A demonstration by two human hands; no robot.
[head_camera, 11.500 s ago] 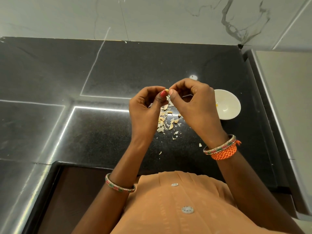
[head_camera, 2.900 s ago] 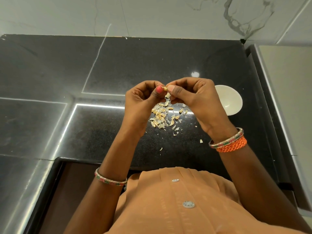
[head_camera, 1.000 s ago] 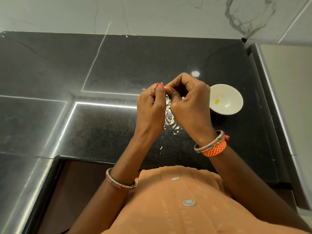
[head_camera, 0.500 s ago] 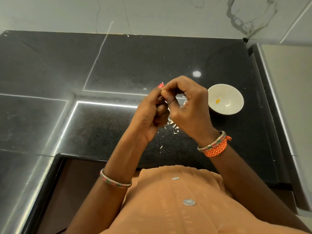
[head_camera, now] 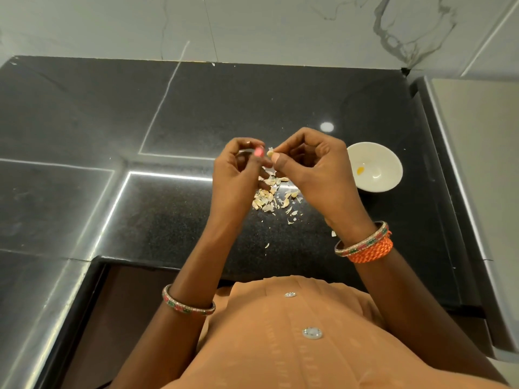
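While your left hand [head_camera: 233, 178] curls in, thumbnail nipping the papery skin, the small pale garlic clove [head_camera: 270, 153] sits above the flaky heap of skins [head_camera: 268, 197] on the speckled black counter [head_camera: 303, 248], pinched in your right hand [head_camera: 317, 175] fingertips. You're mid-peel, I'd judge. Next, strip it clean and drop it into the smooth white bowl [head_camera: 394, 169].
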